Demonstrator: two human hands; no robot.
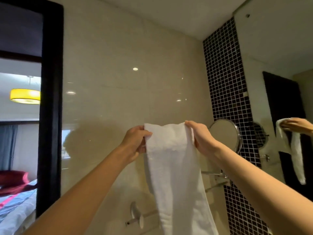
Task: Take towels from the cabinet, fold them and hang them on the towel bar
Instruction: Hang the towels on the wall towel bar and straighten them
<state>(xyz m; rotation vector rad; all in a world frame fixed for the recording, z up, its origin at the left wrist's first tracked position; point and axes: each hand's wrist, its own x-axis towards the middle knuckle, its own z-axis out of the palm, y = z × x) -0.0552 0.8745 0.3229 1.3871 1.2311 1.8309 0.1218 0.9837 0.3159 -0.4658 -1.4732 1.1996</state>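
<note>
Towel (172, 167), white nubby terry, long folded strip hanging, top corners pinched by left grip (135, 143) and right grip (201, 138), round chrome mirror (223, 134) behind, towel bar (149, 213) below.

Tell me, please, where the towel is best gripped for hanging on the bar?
By its top edge, one corner per hand, coming in from each side, as the left hand and right hand pinch it now. The towel hangs as a long, narrow strip, so a corner hold should keep it flat and spread above the bar.
</note>
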